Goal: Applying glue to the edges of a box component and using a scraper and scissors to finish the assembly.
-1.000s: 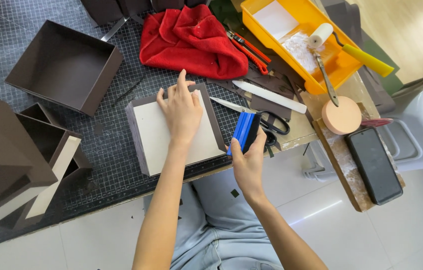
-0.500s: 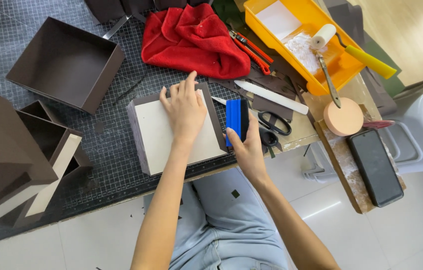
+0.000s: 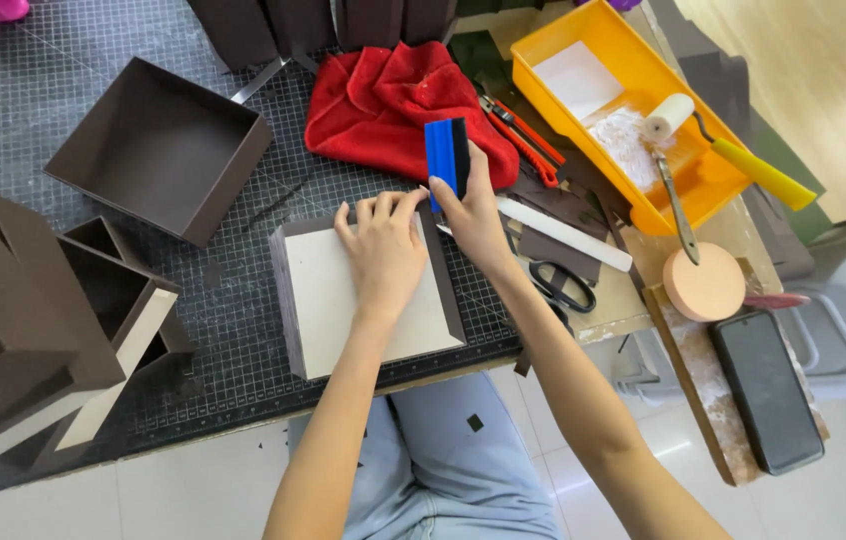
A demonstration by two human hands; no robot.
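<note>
My left hand [image 3: 383, 250] lies flat on a pale board [image 3: 343, 300] edged with dark brown paper flaps, pressing it onto the gridded cutting mat [image 3: 243, 350]. My right hand [image 3: 473, 215] grips a blue squeegee with a black edge [image 3: 447, 158], held upright at the board's far right corner, its lower end touching the brown flap there.
A red cloth [image 3: 393, 105] lies just beyond the board. Open dark brown boxes [image 3: 158, 145] stand on the left. On the right are a yellow tray [image 3: 633, 110] with a glue roller [image 3: 668, 115], scissors [image 3: 558, 285], a white strip [image 3: 563, 232], a round tape disc [image 3: 703, 283] and a phone [image 3: 768, 390].
My right hand has carried the blue squeegee from the board's right side up to its far right corner. My left hand has stayed flat on the board.
</note>
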